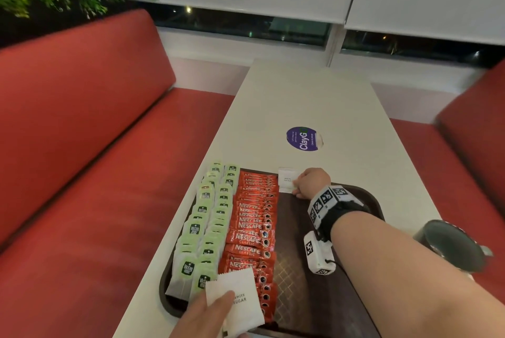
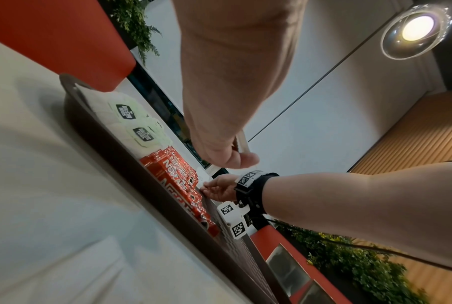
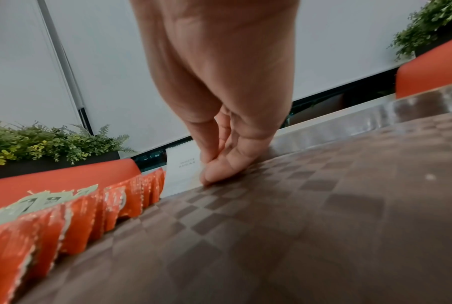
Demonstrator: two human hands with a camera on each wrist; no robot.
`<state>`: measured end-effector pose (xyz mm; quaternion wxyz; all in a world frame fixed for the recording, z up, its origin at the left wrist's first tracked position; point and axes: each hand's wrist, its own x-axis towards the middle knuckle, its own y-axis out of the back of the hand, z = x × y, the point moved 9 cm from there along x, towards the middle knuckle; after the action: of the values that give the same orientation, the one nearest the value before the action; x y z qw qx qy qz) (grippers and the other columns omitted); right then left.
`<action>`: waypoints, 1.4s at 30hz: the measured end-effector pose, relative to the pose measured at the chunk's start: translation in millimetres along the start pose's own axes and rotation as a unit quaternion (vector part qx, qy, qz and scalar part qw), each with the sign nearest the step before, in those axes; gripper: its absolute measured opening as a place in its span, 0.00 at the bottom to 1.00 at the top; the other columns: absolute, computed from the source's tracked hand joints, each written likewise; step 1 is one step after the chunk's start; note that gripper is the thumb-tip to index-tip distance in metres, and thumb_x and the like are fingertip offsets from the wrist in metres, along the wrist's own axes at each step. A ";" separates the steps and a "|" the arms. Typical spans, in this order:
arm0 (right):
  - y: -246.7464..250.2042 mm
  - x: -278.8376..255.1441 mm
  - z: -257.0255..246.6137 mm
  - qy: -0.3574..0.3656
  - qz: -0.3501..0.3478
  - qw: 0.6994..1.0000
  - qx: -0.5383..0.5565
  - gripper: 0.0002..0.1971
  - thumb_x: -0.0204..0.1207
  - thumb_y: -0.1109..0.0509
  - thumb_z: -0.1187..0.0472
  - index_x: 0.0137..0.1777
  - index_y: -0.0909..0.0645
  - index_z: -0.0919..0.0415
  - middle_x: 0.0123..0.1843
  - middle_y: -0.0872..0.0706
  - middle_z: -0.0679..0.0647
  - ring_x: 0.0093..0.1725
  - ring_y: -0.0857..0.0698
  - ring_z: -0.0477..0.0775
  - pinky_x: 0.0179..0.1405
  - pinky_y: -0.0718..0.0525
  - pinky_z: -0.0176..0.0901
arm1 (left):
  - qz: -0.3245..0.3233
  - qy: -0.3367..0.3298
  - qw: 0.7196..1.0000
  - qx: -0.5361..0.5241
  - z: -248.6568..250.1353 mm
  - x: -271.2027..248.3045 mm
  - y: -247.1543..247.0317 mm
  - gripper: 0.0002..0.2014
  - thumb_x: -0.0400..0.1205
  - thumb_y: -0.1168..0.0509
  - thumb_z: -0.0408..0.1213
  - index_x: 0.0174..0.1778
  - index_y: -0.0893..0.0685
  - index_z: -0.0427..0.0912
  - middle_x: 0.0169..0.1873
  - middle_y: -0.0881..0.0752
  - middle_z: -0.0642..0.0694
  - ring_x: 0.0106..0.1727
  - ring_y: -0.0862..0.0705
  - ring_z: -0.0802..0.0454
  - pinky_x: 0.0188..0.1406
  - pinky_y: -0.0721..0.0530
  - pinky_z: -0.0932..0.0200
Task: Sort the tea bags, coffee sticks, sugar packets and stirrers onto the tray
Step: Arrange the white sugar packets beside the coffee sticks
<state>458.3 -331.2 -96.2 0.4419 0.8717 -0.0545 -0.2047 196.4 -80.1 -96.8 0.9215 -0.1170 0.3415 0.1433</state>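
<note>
Two white sugar packets are in the person's grasp: nearest the camera, the left hand (image 1: 203,318) pinches a small stack of sugar packets (image 1: 237,300) above the near edge of the brown tray (image 1: 314,291). Beyond it, green tea bags (image 1: 203,224) and red coffee sticks (image 1: 252,224) lie in rows along the tray's left side. At the far edge, the right hand (image 1: 310,183) pinches one sugar packet (image 1: 287,180) just beside the coffee sticks.

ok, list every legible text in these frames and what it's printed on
"NESCAFE CLASSIC": red coffee sticks on the tray.
"McCoy teas": green tea bag tags.
"WHITE SUGAR": sugar packet held by the left hand.
"WHITE SUGAR", faint: far packet at the right hand.
"ClayG": purple table sticker; its small print is unreadable.
</note>
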 end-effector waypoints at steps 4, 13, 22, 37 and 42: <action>10.8 -2.3 1.6 0.016 0.050 0.998 0.028 0.06 0.74 0.30 0.63 0.49 0.20 0.63 0.50 0.10 0.61 0.51 0.12 0.61 0.56 0.14 0.54 | -0.082 0.011 0.995 0.051 13.0 -14.6 -16.1 0.07 0.82 0.38 0.28 0.54 0.25 0.40 0.29 0.17 0.48 0.20 0.18 0.56 0.10 0.29 0.74; 4.2 -175.4 -47.3 0.159 -0.248 0.939 0.176 0.09 0.76 0.27 0.55 0.41 0.13 0.61 0.35 0.11 0.55 0.33 0.17 0.47 0.30 0.20 0.33 | -0.089 -0.038 0.994 -0.058 38.4 -14.9 -40.7 0.05 0.82 0.37 0.28 0.46 0.20 0.44 0.41 0.15 0.34 0.38 0.18 0.40 0.23 0.16 0.54; 14.8 -188.2 -34.1 0.179 -0.205 0.939 0.208 0.05 0.74 0.26 0.64 0.37 0.14 0.60 0.29 0.14 0.49 0.28 0.19 0.45 0.29 0.23 0.34 | -0.123 -0.102 0.986 -0.051 54.1 -16.6 -56.1 0.05 0.84 0.39 0.37 0.52 0.18 0.46 0.43 0.12 0.38 0.40 0.15 0.44 0.31 0.17 0.54; 15.7 -33.4 2.2 -0.033 -0.042 0.975 0.216 0.09 0.78 0.31 0.71 0.36 0.23 0.64 0.31 0.19 0.59 0.27 0.20 0.51 0.28 0.17 0.38 | -0.088 -0.048 0.992 -0.075 36.5 -6.6 -26.4 0.08 0.85 0.42 0.29 0.51 0.22 0.47 0.46 0.18 0.33 0.40 0.14 0.35 0.33 0.15 0.50; 3.7 -26.9 1.9 -0.033 -0.054 0.973 0.223 0.12 0.79 0.33 0.72 0.35 0.26 0.60 0.36 0.17 0.60 0.31 0.17 0.53 0.30 0.13 0.39 | -0.072 -0.038 0.994 -0.077 30.8 -0.9 -21.1 0.09 0.85 0.41 0.29 0.59 0.24 0.45 0.48 0.17 0.33 0.42 0.13 0.34 0.36 0.14 0.48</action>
<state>433.4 -327.5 -85.9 0.2223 0.9426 -0.0660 -0.2401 221.3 -90.2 -70.9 0.9300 -0.2064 0.2848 0.1064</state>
